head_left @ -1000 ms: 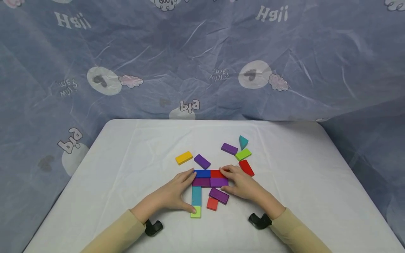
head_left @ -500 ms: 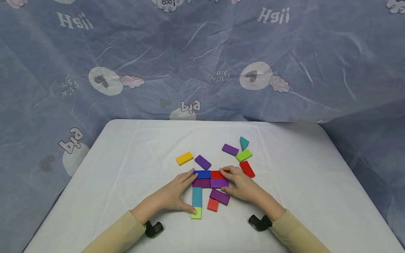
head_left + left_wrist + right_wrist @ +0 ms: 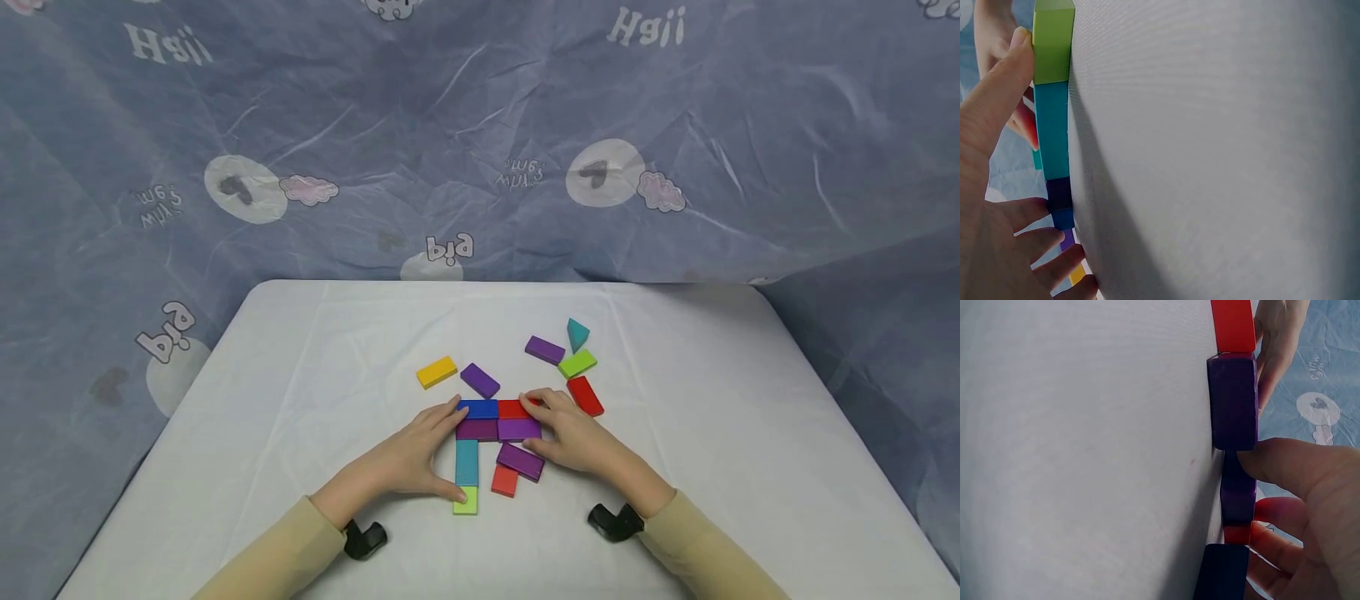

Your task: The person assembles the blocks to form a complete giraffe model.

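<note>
My left hand (image 3: 411, 457) lies along the left side of flat blocks. Its thumb rests on a lime block (image 3: 466, 505), and its fingertips touch a blue block (image 3: 482, 409) at the top. A teal block (image 3: 467, 462) joins lime to a dark purple block (image 3: 476, 430). My right hand (image 3: 573, 433) touches a red block (image 3: 512, 409) with its fingertips; its thumb meets the side of a purple block (image 3: 1238, 494) below that red one. Blue and red sit end to end above the two purples. Below, a tilted purple block (image 3: 521, 462) touches a small red block (image 3: 504, 481).
Behind the hands lie a yellow block (image 3: 437, 372) and a purple block (image 3: 480, 381). To the back right are another purple block (image 3: 545, 350), a teal triangle (image 3: 577, 334), a lime block (image 3: 577, 364) and a red block (image 3: 585, 396). The white table (image 3: 360, 350) meets a patterned curtain (image 3: 450, 108).
The whole view shifts slightly with the head. Both hands and the blocks keep their positions relative to one another.
</note>
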`<state>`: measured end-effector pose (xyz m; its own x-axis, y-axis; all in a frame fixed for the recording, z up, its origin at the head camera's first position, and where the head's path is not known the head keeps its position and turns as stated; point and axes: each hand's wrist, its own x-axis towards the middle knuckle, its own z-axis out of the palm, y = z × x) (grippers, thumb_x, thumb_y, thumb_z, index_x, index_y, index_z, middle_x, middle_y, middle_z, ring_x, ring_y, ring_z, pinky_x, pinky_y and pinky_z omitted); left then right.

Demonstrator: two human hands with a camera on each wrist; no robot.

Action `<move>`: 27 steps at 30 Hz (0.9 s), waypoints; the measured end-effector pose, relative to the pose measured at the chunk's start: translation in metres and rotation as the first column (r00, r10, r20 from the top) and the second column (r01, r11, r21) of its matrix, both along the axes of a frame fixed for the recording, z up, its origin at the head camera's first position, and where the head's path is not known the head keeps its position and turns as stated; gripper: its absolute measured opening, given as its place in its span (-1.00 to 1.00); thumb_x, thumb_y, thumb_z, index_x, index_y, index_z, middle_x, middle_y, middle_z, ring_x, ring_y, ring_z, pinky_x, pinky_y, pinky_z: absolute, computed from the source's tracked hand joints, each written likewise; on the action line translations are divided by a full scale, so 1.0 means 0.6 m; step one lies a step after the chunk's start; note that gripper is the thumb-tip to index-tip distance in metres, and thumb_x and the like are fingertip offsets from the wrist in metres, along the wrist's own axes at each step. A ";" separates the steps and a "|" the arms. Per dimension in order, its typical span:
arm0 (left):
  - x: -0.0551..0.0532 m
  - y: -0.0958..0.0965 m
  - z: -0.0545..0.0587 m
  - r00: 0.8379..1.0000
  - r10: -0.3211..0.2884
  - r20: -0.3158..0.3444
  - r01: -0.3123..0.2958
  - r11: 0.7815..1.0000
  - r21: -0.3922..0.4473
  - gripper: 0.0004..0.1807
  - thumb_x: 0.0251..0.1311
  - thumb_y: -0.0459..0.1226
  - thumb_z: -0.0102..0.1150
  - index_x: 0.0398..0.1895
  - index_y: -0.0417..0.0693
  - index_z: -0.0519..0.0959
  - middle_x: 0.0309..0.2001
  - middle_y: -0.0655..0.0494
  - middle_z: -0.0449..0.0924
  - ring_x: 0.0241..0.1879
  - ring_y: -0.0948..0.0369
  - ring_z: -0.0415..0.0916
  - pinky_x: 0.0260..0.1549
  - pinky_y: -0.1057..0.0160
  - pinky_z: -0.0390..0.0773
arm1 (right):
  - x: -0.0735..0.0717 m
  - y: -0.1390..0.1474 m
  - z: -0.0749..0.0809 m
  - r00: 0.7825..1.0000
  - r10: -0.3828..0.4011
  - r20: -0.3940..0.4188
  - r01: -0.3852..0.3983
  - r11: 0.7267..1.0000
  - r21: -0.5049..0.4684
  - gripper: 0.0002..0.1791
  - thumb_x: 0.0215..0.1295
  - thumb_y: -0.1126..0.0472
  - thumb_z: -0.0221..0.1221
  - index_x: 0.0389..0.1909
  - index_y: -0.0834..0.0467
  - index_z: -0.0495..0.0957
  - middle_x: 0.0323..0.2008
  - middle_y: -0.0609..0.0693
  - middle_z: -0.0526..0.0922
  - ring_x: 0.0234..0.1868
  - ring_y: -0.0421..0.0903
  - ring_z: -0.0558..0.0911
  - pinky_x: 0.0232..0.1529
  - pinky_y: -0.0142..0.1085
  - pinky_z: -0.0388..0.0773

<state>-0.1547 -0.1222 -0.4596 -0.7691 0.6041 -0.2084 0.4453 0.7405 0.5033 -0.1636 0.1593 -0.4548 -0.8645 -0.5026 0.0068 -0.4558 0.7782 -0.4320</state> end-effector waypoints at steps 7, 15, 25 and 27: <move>-0.002 -0.001 0.000 1.000 -0.008 -0.008 0.008 1.000 0.010 0.27 -0.16 0.31 0.42 0.57 0.01 0.04 0.60 0.03 -0.14 0.53 0.02 -0.05 0.39 -0.09 0.29 | -0.004 -0.001 0.002 1.000 -0.008 0.022 0.008 1.000 -0.023 -0.25 0.19 0.08 0.36 0.39 0.20 0.36 0.28 0.08 0.44 0.31 0.07 0.41 0.21 -0.04 0.55; -0.004 -0.001 0.001 1.000 0.010 0.006 -0.010 1.000 -0.008 0.29 -0.18 0.32 0.42 0.58 0.03 0.01 0.61 0.06 -0.17 0.54 0.03 -0.08 0.39 -0.09 0.28 | -0.008 0.000 0.000 1.000 -0.011 0.026 0.012 1.000 -0.029 -0.24 0.19 0.07 0.36 0.41 0.12 0.35 0.32 0.07 0.41 0.34 0.09 0.37 0.20 0.01 0.55; -0.002 -0.002 0.000 1.000 -0.008 0.003 0.008 1.000 0.011 0.28 -0.16 0.31 0.42 0.57 0.00 0.01 0.61 0.04 -0.17 0.54 0.03 -0.08 0.40 -0.08 0.28 | 0.049 0.001 0.012 0.981 -0.025 -0.194 0.012 0.997 -0.070 -0.71 0.05 0.14 0.46 -0.16 0.02 0.69 -0.21 -0.13 0.56 -0.14 -0.22 0.52 -0.17 -0.35 0.64; -0.002 -0.002 -0.001 1.000 -0.008 0.000 0.008 1.000 0.014 0.28 -0.16 0.30 0.43 0.57 -0.02 0.02 0.60 0.03 -0.16 0.54 0.02 -0.07 0.39 -0.09 0.28 | 0.064 -0.002 0.010 0.982 -0.015 -0.187 0.003 0.998 -0.065 -0.76 0.03 0.16 0.47 -0.27 0.02 0.66 -0.29 -0.16 0.52 -0.25 -0.28 0.51 -0.23 -0.42 0.63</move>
